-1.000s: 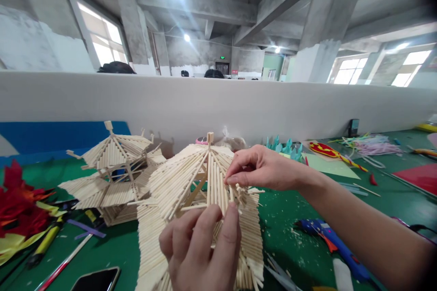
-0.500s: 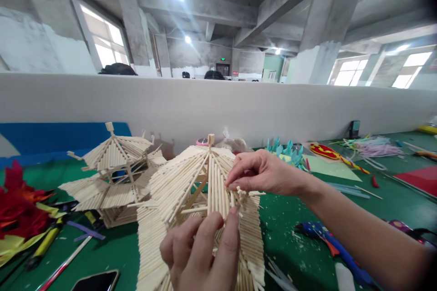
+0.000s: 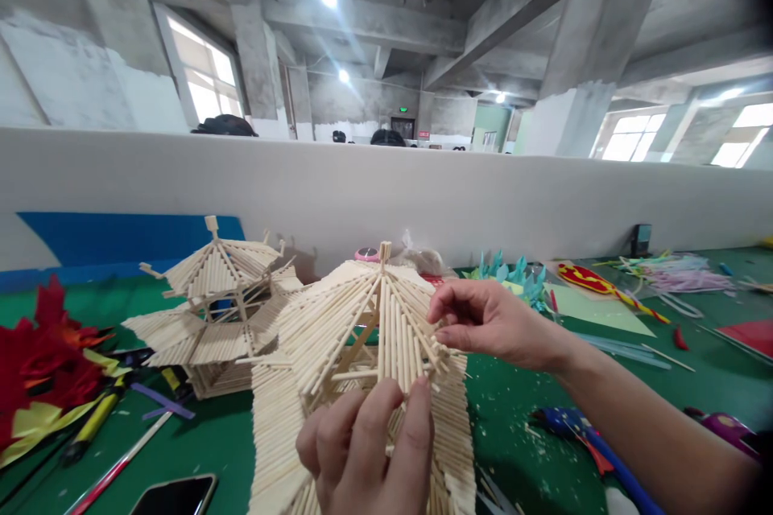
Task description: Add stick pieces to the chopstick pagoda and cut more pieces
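From the head camera, a stick pavilion (image 3: 368, 354) stands on the green tabletop (image 3: 519, 426), close in front of the person, and everything else sits around it. The left hand (image 3: 368, 451) is curled against the near side of its roof, thumb and fingers closed on the lower sticks, seemingly to keep the model steady. The right hand (image 3: 483, 322) reaches in from the pavilion's right, thumb and forefinger pressed together on a small stick at the roof's right edge; a fine pinch suits so thin a piece.

Left of the pavilion and a little behind it stands a second stick pavilion (image 3: 211, 314), just beside the first. Further left lie red paper leaves (image 3: 42, 362). To its right, near the front edge, lies a blue glue gun (image 3: 592, 442); a phone (image 3: 175, 495) lies at its lower left.
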`<state>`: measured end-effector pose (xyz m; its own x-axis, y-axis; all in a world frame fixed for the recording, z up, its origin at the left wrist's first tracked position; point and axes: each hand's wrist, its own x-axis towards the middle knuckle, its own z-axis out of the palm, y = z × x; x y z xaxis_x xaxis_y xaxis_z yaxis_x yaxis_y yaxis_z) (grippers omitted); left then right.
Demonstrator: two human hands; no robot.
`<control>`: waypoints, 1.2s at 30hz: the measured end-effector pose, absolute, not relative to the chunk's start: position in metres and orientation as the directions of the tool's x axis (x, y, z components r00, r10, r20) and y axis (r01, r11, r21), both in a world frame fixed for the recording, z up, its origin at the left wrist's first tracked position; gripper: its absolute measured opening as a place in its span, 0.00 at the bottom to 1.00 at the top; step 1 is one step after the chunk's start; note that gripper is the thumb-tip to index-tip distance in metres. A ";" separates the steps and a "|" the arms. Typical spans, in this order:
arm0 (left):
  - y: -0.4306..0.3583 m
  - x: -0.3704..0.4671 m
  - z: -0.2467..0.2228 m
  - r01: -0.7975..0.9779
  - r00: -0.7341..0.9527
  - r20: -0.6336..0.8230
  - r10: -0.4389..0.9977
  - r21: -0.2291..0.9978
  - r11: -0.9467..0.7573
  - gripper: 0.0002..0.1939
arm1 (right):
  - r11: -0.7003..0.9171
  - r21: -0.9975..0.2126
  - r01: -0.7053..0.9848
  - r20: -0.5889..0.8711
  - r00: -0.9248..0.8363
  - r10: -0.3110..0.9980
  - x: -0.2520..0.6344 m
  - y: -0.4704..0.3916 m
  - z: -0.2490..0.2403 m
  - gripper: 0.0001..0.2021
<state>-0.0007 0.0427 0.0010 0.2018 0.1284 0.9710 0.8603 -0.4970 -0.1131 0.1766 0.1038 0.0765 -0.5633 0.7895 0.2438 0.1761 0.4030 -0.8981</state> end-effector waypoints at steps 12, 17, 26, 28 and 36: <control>0.045 0.000 0.006 0.837 0.137 0.979 0.154 -0.031 -0.547 0.15 | 0.404 -0.895 0.188 0.241 -0.559 0.794 0.182 0.094 0.070 0.11; 0.044 -0.005 0.008 0.838 0.105 0.969 0.222 0.034 -0.545 0.16 | 0.387 -0.897 0.212 0.215 -0.556 0.803 0.186 0.088 0.070 0.15; 0.044 -0.008 0.011 0.841 0.137 0.960 0.244 0.017 -0.541 0.12 | 0.438 -0.838 0.325 0.242 -0.499 0.832 0.184 0.081 0.066 0.17; 0.044 -0.007 0.011 0.841 0.138 0.962 0.236 0.012 -0.542 0.11 | 0.434 -0.841 0.324 0.242 -0.492 0.836 0.183 0.080 0.065 0.17; 0.048 -0.009 0.011 0.843 0.159 0.967 0.197 -0.029 -0.538 0.11 | 0.532 -0.780 0.331 0.318 -0.523 0.791 0.179 0.077 0.069 0.15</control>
